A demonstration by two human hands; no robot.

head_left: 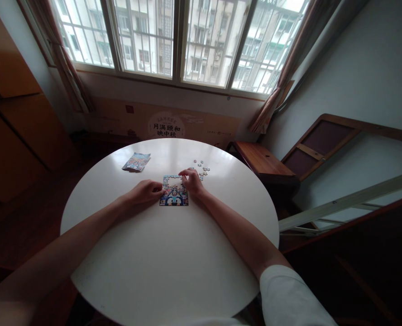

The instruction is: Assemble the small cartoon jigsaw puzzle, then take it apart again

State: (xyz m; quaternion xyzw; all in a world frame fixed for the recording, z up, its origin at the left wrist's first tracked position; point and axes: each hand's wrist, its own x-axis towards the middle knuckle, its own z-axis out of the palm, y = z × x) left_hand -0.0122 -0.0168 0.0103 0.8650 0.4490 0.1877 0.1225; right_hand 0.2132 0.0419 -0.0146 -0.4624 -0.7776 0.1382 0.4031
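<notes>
A partly assembled jigsaw puzzle [174, 200] lies flat on the white round table [167, 253], with a cartoon face along its near side and a pale gap in its upper part. At its left edge, the curled fingers and thumb of my left hand [148, 190] hold the puzzle. My right hand [192, 182] is over the upper right corner, with thumb and index finger bent together. Whatever is between those fingertips is too small to make out. Just beyond that hand, several loose puzzle pieces [205, 169] are scattered on the tabletop.
A colourful printed packet [136, 162] lies at the table's far left. Behind the table are a printed cardboard panel [194, 127] and barred windows [146, 40]. To the right stand a wooden stool-like piece [264, 158] and a pale metal ladder-like frame [343, 206].
</notes>
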